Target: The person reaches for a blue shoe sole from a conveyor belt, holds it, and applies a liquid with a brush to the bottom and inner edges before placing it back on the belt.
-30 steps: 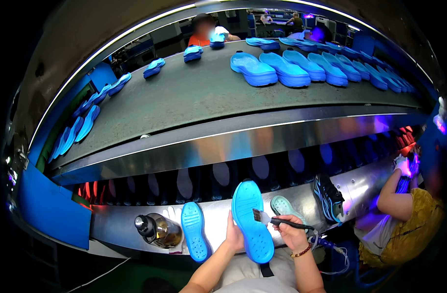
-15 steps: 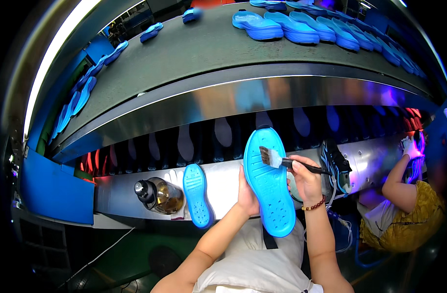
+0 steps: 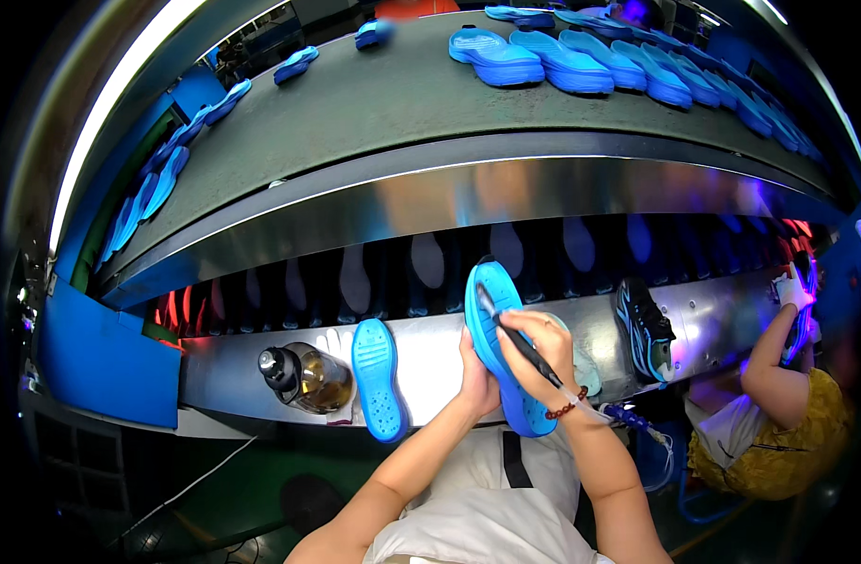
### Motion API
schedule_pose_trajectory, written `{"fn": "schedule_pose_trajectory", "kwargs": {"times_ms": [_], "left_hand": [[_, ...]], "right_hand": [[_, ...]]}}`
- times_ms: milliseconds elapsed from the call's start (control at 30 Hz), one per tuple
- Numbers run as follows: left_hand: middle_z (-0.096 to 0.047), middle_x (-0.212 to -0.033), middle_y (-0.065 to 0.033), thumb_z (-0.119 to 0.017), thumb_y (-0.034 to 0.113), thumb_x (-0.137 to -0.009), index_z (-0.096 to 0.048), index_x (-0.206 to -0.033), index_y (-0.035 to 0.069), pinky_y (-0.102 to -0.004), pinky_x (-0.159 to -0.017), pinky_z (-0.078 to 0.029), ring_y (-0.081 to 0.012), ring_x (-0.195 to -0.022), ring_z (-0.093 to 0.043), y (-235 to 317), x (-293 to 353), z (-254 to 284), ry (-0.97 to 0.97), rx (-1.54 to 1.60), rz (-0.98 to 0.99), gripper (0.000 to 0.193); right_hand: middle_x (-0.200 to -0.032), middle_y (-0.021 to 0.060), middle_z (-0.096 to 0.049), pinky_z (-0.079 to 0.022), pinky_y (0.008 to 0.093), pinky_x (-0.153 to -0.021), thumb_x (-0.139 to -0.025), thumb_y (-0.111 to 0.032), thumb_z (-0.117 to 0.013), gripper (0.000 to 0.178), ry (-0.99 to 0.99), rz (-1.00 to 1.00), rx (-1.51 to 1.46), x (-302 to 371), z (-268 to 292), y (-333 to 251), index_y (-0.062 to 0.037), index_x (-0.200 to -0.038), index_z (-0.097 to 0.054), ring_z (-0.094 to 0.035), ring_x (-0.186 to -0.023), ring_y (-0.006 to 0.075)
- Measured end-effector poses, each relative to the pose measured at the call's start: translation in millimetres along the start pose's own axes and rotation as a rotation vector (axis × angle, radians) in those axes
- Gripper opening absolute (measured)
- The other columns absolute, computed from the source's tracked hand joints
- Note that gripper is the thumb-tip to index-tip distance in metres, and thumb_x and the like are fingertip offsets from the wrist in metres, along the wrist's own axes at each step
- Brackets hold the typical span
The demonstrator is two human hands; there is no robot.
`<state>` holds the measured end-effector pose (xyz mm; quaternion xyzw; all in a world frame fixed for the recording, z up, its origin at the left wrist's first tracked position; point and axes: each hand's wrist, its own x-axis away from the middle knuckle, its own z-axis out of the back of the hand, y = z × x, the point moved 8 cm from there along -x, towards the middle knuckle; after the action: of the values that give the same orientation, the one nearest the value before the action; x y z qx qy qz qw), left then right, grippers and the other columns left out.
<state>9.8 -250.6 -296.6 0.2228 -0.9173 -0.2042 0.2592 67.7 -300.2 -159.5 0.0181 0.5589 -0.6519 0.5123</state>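
Note:
A bright blue shoe sole [image 3: 519, 404] is held tilted over the metal ledge, gripped along its left side by my left hand [image 3: 479, 378]. My right hand [image 3: 540, 350] is closed around the black handle of a brush [image 3: 532, 357]. The brush tip lies against the inner surface of the sole near its far end; its bristles are mostly hidden by the angle. A clear tube trails from the handle's end beside my wrist. To the left, a second blue sole [image 3: 379, 376] lies flat on the ledge, apart from my hands.
A dark-capped bottle of amber liquid [image 3: 317, 378] stands left on the metal ledge [image 3: 440, 343]. A black shoe [image 3: 643, 329] and a pale green dish-like thing [image 3: 585, 367] are to the right. Beyond, a conveyor belt [image 3: 355, 122] carries several blue soles. A co-worker's gloved hand [image 3: 793, 289] works at far right.
The sole has turned from facing me to a steeper tilt. My right hand has shifted left and down, and the brush has swung so that its tip points away along the sole's left side.

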Motion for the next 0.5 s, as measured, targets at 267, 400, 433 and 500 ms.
{"fn": "schedule_pose_trajectory", "kwargs": {"times_ms": [267,400,433,500], "left_hand": [[-0.052,-0.113,-0.018,-0.011,0.076,-0.075,-0.038,-0.128,0.008,-0.0462,-0.089,-0.041,-0.0317,-0.101,-0.052,33.6,7.8,15.8,-0.251,-0.059,0.062,0.09],[-0.046,-0.123,-0.0174,-0.011,0.077,-0.074,-0.03,-0.134,0.011,-0.0486,-0.092,-0.039,-0.0335,-0.106,-0.05,18.0,19.4,4.1,-0.197,0.014,0.144,0.091],[-0.042,-0.128,-0.0161,-0.012,0.078,-0.073,-0.027,-0.135,0.013,-0.0488,-0.094,-0.037,-0.0338,-0.111,-0.047,9.5,27.3,-13.5,-0.501,0.096,0.188,0.091],[-0.043,-0.127,-0.016,-0.014,0.078,-0.073,-0.027,-0.135,0.013,-0.0481,-0.095,-0.037,-0.0334,-0.112,-0.046,7.5,32.1,-29.8,-0.353,0.072,0.186,0.091]], "right_hand": [[-0.084,0.0129,-0.065,-0.049,0.0309,-0.072,-0.07,-0.012,-0.067,0.017,-0.681,-0.158,-0.236,67.6,0.9,0.7,-0.0036,-0.084,-0.066,-0.064,-0.077,0.0232],[-0.088,0.0106,-0.065,-0.049,0.0269,-0.072,-0.073,0.001,-0.063,0.017,-0.326,-0.276,-0.448,21.4,31.5,7.6,0.0035,-0.09,-0.064,-0.061,-0.08,0.0148],[-0.087,0.0107,-0.065,-0.049,0.0252,-0.07,-0.073,0.001,-0.064,0.017,-0.219,-0.365,-0.512,11.8,34.3,14.6,0.0022,-0.09,-0.064,-0.061,-0.079,0.0137],[-0.086,0.0111,-0.065,-0.049,0.0244,-0.069,-0.073,0.001,-0.065,0.017,-0.118,-0.356,-0.499,0.9,33.7,16.8,0.001,-0.089,-0.065,-0.061,-0.078,0.0136]]}}
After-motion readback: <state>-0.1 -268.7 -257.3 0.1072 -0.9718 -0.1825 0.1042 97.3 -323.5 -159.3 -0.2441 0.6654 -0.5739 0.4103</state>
